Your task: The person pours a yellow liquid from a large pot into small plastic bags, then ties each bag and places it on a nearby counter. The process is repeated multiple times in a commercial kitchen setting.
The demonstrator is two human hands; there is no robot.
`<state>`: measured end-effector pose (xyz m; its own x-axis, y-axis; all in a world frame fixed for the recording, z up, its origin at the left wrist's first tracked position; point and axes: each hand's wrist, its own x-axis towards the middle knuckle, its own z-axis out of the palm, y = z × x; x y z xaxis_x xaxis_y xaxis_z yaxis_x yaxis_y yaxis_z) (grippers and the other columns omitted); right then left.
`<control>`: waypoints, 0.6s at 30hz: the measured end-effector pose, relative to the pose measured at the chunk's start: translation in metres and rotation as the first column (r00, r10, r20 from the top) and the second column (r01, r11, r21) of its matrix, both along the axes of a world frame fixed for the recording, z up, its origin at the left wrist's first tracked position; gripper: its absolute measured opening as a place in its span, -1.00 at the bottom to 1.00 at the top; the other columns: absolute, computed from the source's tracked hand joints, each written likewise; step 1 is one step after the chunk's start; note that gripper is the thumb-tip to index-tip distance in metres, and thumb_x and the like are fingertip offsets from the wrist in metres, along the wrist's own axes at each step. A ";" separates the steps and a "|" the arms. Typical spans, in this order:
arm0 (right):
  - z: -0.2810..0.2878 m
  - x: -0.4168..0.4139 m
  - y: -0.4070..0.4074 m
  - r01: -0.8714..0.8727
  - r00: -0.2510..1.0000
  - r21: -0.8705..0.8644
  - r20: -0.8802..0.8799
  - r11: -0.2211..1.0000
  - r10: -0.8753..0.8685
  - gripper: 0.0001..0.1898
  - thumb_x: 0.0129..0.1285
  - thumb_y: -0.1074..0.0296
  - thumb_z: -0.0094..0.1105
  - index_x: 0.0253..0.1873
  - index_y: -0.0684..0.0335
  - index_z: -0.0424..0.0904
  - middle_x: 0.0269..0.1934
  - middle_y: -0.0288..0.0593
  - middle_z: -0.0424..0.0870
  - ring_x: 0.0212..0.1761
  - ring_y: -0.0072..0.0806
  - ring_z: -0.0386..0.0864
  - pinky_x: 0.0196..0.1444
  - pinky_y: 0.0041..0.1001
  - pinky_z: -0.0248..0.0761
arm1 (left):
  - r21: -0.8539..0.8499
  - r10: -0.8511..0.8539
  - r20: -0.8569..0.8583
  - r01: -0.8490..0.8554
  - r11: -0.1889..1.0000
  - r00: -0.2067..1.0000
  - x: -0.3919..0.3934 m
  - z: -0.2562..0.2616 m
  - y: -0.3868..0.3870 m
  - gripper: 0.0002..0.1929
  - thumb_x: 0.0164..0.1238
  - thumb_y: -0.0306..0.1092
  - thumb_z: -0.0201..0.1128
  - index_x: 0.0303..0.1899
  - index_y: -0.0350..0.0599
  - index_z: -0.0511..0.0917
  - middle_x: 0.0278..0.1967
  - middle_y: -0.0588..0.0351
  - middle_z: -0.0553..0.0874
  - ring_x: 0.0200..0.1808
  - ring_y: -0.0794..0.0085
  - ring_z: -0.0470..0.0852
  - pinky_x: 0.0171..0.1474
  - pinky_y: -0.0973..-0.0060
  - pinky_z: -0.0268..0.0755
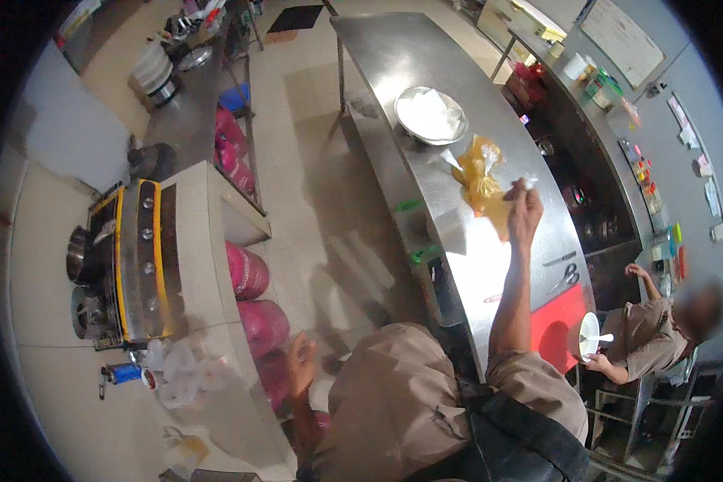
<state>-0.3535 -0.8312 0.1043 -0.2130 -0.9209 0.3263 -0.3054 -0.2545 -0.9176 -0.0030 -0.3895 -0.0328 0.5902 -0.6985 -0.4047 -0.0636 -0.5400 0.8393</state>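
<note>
My right hand (pixel 524 214) is raised over the steel table (pixel 391 39), its fingertips pinched on a bit of clear plastic (pixel 531 181). Whether this plastic belongs to the bags beside it, I cannot tell. Clear plastic bags of yellow-orange contents (pixel 479 178) lie just left of that hand. Beyond them stands a round metal bowl (pixel 401 123) with white sheets or bags in it. Down at my left side, my left hand (pixel 302 364) hangs with loosely curled fingers, apparently holding nothing. Scissors (pixel 569 276), a knife (pixel 559 259) and a red cutting board (pixel 557 322) lie nearer me.
At right, a co-worker (pixel 651 337) holds a white bowl (pixel 589 336) with a white utensil. A gas stove (pixel 141 253) and a tiled counter (pixel 205 337) stand at left, with pink gas cylinders (pixel 264 328) beneath. Jars (pixel 654 199) line the wall shelf.
</note>
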 end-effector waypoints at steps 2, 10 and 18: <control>-0.034 -0.050 -0.073 0.005 0.999 -0.023 -0.043 1.000 -0.006 -0.58 0.66 0.03 0.11 -0.07 0.36 0.66 -0.36 -0.14 0.71 -0.25 -0.43 0.64 -0.11 -0.35 0.50 | 0.015 0.040 0.074 -0.041 0.999 0.996 -0.003 -0.011 -0.009 -0.56 0.62 -0.26 0.30 0.39 -0.21 0.58 0.23 -0.06 0.74 0.26 0.22 0.68 0.36 0.28 0.45; -0.208 -0.162 -0.273 -0.215 0.282 -0.040 -0.959 0.976 0.023 -0.51 0.45 0.21 0.18 0.36 0.34 0.61 0.18 0.11 0.77 0.08 -0.11 0.75 0.15 -0.14 0.61 | -0.123 0.187 0.044 -0.180 0.976 0.981 -0.007 -0.025 -0.026 -0.53 0.61 -0.18 0.33 0.41 -0.13 0.57 0.24 0.00 0.73 0.24 0.30 0.71 0.22 0.31 0.58; -0.132 0.056 -0.160 -0.086 0.726 -0.402 -0.652 0.911 -0.219 -0.34 0.65 -0.16 -0.07 0.40 0.41 0.53 0.30 0.25 0.64 0.30 -0.03 0.64 0.37 -0.20 0.49 | -0.570 0.912 -0.197 -0.799 0.192 0.360 0.058 -0.044 0.096 -0.66 0.59 -0.10 0.34 0.16 -0.12 0.71 0.18 0.04 0.75 0.08 0.37 0.73 0.02 0.38 0.61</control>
